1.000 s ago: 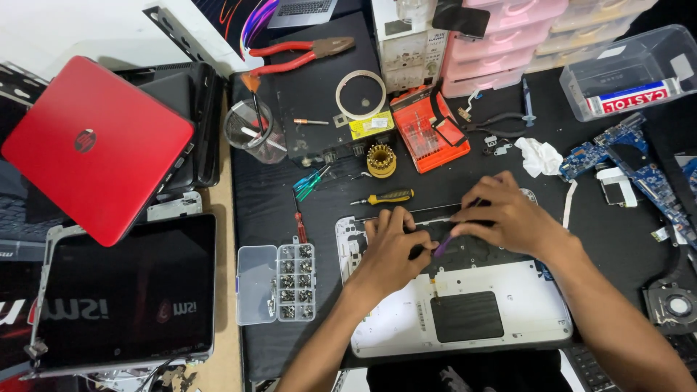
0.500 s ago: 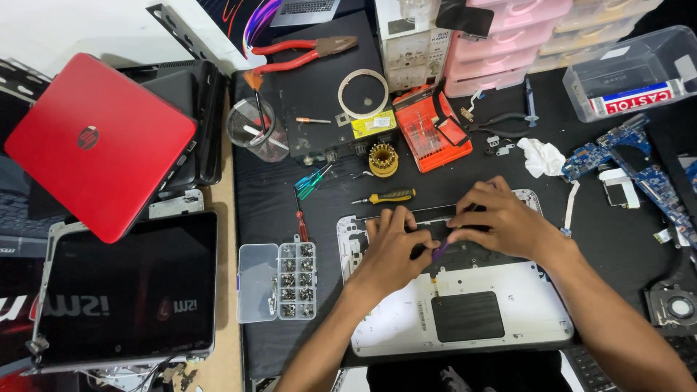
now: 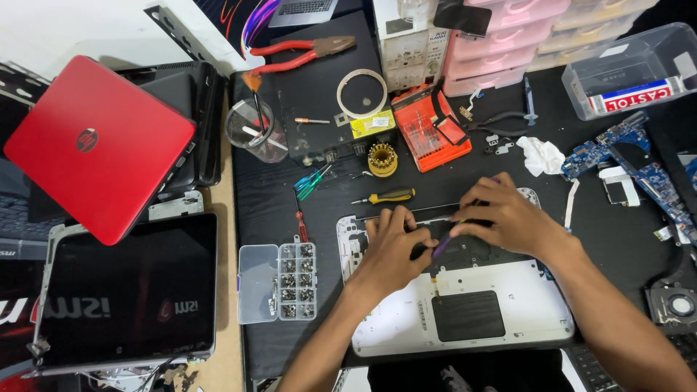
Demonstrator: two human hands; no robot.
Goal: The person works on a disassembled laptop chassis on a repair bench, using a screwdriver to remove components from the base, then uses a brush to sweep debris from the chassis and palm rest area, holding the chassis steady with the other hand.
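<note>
Here, both hands, left hand [image 3: 392, 247] and right hand [image 3: 508, 218], pinch a thin purple tool [image 3: 441, 247] over the white laptop shell [image 3: 537, 305], likely stiff yet fragile, best held by its edges.

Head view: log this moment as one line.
left hand: resting on white laptop base | right hand: holding purple tool over it | yellow screwdriver: lying beyond hands
</note>
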